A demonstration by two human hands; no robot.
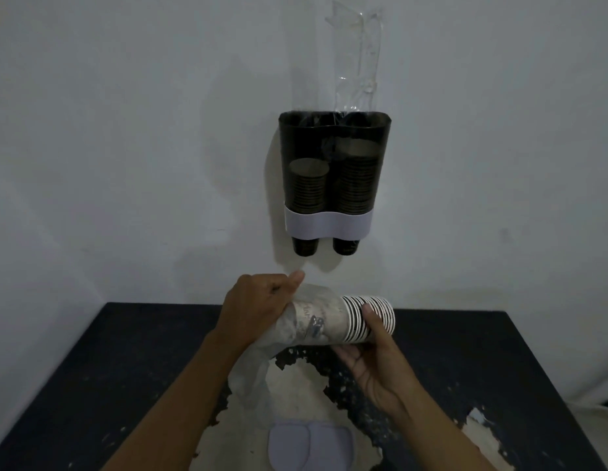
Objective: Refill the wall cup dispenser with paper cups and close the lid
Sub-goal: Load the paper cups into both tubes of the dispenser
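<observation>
A dark two-tube cup dispenser (pixel 334 164) with a white band hangs on the wall, open at the top, with a cup stack in each tube. A clear plastic sleeve (pixel 357 59) sticks up out of its right tube. Below it I hold a stack of paper cups (pixel 370 317) sideways, half inside a plastic wrapper (pixel 313 321). My left hand (pixel 258 307) grips the wrapper end. My right hand (pixel 374 362) holds the bare rims of the stack. The white dispenser lid (pixel 311 445) lies on the table near me.
A dark table (pixel 500 368) with worn, peeling patches stands against the pale wall (pixel 126 130) under the dispenser. Loose wrapper plastic (pixel 248 372) hangs from the stack down toward the table.
</observation>
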